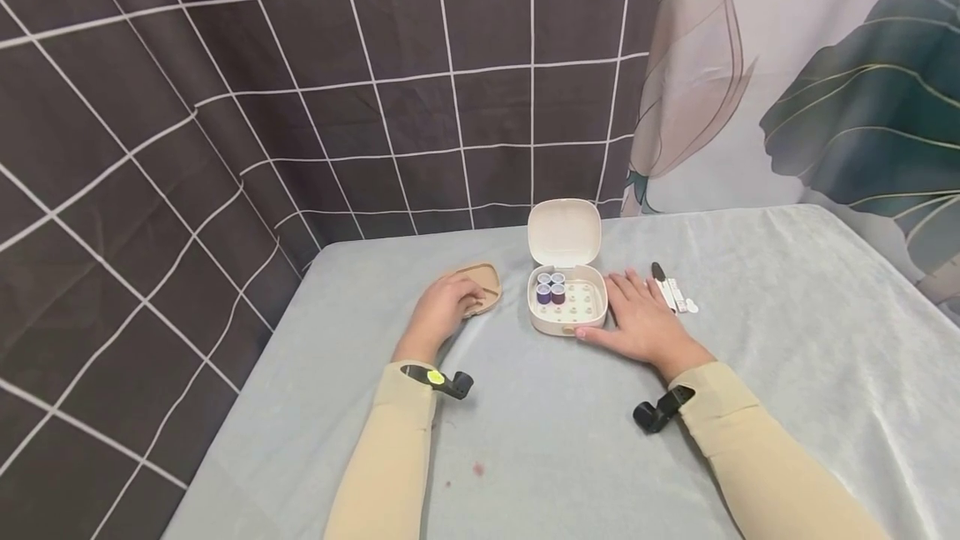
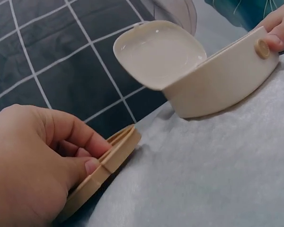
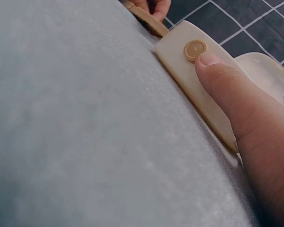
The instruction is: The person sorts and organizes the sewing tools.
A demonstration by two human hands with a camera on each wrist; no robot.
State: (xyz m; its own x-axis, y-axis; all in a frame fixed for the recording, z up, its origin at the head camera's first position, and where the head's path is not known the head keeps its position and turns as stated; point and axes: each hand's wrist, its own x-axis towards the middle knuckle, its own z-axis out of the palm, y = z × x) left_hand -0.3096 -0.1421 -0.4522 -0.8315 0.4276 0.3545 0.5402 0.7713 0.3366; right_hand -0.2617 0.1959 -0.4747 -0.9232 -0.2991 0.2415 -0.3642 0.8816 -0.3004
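Note:
A white sewing box (image 1: pixel 564 325) stands with its rounded lid (image 1: pixel 564 232) raised at the back. Several thread spools (image 1: pixel 558 296), blue and dark purple, sit on pegs at the box's back left. To the left of it, my left hand (image 1: pixel 438 311) pinches a shallow tan tray (image 2: pixel 119 153) between thumb and fingers; one edge tilts up in the left wrist view. My right hand (image 1: pixel 641 325) rests against the box's right side, fingers extended. Its thumb (image 3: pixel 232 87) touches the front beside a round tan button (image 3: pixel 195 49).
Right of the box, beyond my right fingers, lie a black-tipped tool (image 1: pixel 657 272) and a white card of small items (image 1: pixel 677 293). Grey cloth (image 1: pixel 525 432) covers the table. A dark checked curtain (image 1: pixel 405 107) hangs behind and at the left.

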